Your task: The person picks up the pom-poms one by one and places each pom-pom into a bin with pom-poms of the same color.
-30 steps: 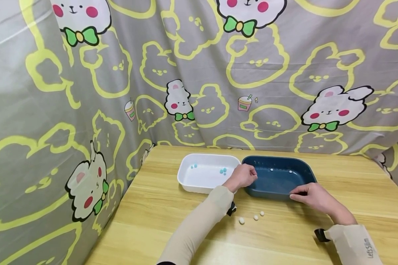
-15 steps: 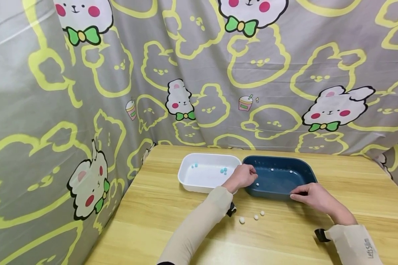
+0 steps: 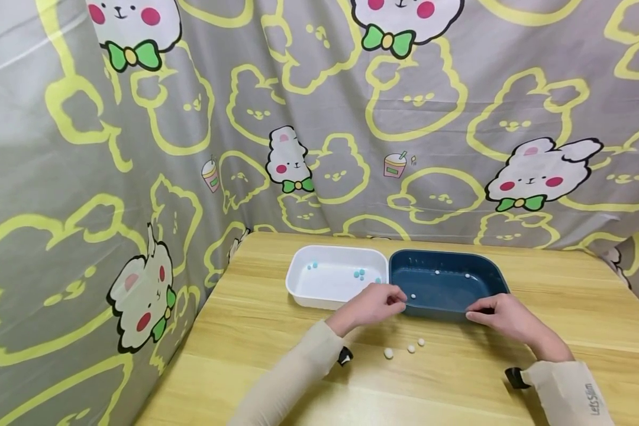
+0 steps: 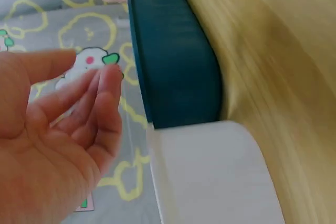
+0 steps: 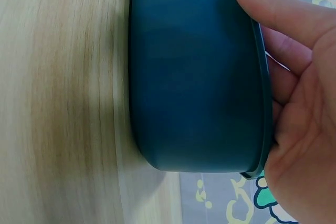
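Note:
My left hand (image 3: pixel 375 305) hovers above the meeting front corners of the two tubs. In the left wrist view its thumb and loosely bent fingers (image 4: pixel 107 108) stand apart with nothing between them. The right hand (image 3: pixel 503 316) grips the front right rim of the dark blue tub (image 3: pixel 447 309), thumb outside the wall and fingers over the inner side, as the right wrist view shows. Inside that tub lie small white balls, one of them a white ball (image 3: pixel 413 296) near the front left. A white tub (image 3: pixel 311 302) beside it holds several small light-blue balls (image 3: pixel 359 274).
In front of the dark tub, three white balls lie on the wooden table: a larger ball (image 3: pixel 388 353), a middle ball (image 3: pixel 411 349) and a right ball (image 3: pixel 421 342). A patterned curtain (image 3: pixel 341 118) hangs behind and to the left of the table (image 3: pixel 234 331).
A white ball has appeared at the dark tub's front left. My left hand has drawn back toward me and slightly left from over the tub. The right hand stays on the rim.

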Available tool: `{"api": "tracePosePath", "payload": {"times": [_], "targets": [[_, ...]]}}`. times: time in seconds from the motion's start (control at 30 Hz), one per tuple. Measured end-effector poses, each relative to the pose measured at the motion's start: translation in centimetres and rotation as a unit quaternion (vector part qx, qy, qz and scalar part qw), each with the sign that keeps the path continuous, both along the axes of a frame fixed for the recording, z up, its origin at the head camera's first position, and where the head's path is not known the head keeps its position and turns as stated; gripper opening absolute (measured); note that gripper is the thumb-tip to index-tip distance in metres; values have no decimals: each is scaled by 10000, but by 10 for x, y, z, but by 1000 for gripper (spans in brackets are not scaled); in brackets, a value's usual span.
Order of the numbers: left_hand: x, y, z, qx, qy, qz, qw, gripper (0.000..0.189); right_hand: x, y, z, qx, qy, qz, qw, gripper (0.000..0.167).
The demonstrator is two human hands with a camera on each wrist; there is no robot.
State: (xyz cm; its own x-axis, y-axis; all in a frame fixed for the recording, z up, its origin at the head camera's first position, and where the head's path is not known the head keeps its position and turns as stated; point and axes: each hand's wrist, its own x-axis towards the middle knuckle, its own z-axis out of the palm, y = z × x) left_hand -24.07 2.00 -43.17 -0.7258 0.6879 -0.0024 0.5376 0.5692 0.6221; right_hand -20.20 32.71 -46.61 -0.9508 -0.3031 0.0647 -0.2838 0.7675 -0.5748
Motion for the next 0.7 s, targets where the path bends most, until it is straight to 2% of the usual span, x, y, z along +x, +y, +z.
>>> {"api": "tracePosePath", "payload": {"times": [0.1,0.23,0.43,0.57,0.7], "targets": [[7,-13,-2,-150,147,-477,9986,21,0,0,-1,-6,24,23,10000,17],[11,-25,-5,-325,238,-843,9956,20,-3,0,-1,-18,168,36,9999,14],[12,-35,-11,-634,-58,-1200,9907,26,-4,0,2,-46,114,-12,9999,16],[17,-38,-20,-967,-192,-1426,9849,32,-3,0,2,-29,45,-23,10000,17],[24,-36,-31,-1332,-189,-1456,9801,39,-2,0,0,-45,1,-6,10000,16]]}}
